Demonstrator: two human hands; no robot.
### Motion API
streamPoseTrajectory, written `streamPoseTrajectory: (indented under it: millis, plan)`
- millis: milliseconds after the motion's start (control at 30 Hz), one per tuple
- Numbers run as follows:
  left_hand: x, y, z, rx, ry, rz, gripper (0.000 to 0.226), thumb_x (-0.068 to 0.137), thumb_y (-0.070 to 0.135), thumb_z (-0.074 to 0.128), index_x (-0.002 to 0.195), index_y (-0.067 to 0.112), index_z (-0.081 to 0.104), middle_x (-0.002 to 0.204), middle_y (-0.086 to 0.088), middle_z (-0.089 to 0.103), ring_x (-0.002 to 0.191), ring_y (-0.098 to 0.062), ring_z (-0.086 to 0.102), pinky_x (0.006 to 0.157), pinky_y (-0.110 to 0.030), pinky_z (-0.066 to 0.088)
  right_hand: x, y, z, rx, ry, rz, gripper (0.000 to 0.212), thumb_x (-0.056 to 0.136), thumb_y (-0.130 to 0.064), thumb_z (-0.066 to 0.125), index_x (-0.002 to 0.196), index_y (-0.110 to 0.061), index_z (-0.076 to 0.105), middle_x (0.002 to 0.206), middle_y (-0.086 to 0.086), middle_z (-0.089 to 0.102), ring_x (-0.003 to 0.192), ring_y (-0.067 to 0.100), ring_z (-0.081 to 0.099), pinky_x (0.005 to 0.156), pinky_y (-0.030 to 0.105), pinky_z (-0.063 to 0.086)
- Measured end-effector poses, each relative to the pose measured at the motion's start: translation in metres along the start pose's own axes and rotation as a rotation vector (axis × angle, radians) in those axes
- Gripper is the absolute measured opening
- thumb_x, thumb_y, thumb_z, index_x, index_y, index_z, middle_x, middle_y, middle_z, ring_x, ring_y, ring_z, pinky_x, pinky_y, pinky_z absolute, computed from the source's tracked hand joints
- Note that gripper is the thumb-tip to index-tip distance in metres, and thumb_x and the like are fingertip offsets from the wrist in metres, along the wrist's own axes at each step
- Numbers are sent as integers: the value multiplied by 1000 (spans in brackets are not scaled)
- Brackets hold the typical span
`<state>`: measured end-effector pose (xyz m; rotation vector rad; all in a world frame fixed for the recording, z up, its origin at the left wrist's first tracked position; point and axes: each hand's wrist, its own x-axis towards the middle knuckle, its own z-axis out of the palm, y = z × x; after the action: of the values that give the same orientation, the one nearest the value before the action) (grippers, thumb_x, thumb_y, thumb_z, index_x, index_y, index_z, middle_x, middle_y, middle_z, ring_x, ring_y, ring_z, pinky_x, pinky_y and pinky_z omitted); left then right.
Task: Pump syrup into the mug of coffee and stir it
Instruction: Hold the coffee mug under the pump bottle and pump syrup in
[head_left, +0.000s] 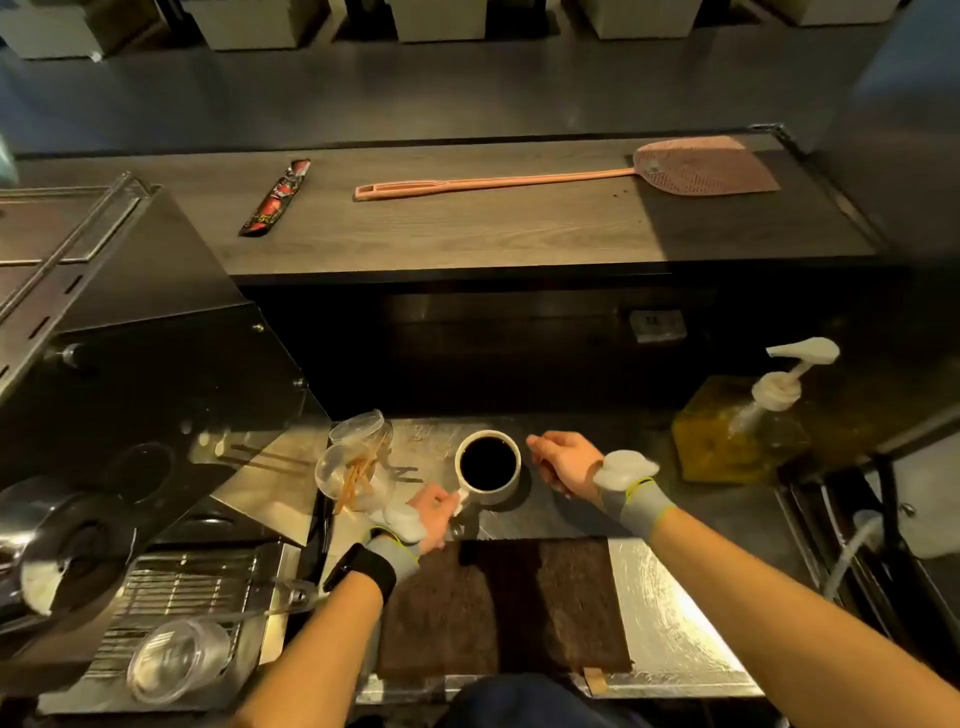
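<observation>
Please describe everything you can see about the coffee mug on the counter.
The mug is a white, round cup, seemingly ceramic, standing upright on the steel counter in front of the person. It is filled nearly to the rim with dark coffee; no spoon or stirrer is in it. Its handle points toward the person, and the left hand holds that handle in its grip. The right hand is beside the mug, apparently not touching it. The syrup bottle stands apart, farther right.

No readable text anywhere in frame.
Red-black sachet (275, 198) on the upper-left shelf has printing, too blurred to read; small grey plate (657, 325) on the dark panel right of centre carries marks, also illegible. No brand legible on the syrup bottle (748, 421).
</observation>
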<state>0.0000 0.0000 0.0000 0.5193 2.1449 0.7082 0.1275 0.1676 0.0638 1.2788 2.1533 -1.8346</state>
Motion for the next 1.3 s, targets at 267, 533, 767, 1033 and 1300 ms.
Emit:
streamPoseTrajectory:
  millis: [267,533,767,1033,1300]
  plan:
    - [8,2,11,-153,-163,-38,29,95,30,29,80,18,51,80,-3,52,36,-7,46,32,-15,29,-8,4,7,101,10,95,38,99,-25,46,64,-12,45,54,6,39,28,5,33,29,15,24]
    - [10,7,13,-334,-58,15,41,94,15,36,55,13,45,62,-6,47,29,-4,33,35,-12,26,-8,4,2,107,21,108,37,99,-25,46,65,-13,45,55,4,40,22,-1,33,29,13,26]
    - [1,40,12,-301,-96,135,38,94,20,36,57,16,46,65,-3,48,45,-10,32,44,-18,27,-26,-10,-30,141,138,28,39,100,-19,44,62,-12,44,52,7,39,20,1,31,27,11,23]
    - [-6,128,26,-225,-248,321,37,95,21,32,60,18,47,63,-3,49,48,-12,33,52,-26,28,-60,-19,-126,250,394,13,37,99,-26,46,64,-14,46,47,3,41,22,5,28,32,9,18]
    - [-26,208,60,4,-282,500,36,93,32,35,65,18,53,70,-17,57,61,-23,50,69,-37,41,-92,-16,-205,308,635,83,45,97,-37,45,59,-14,52,47,2,46,26,8,34,34,14,24]
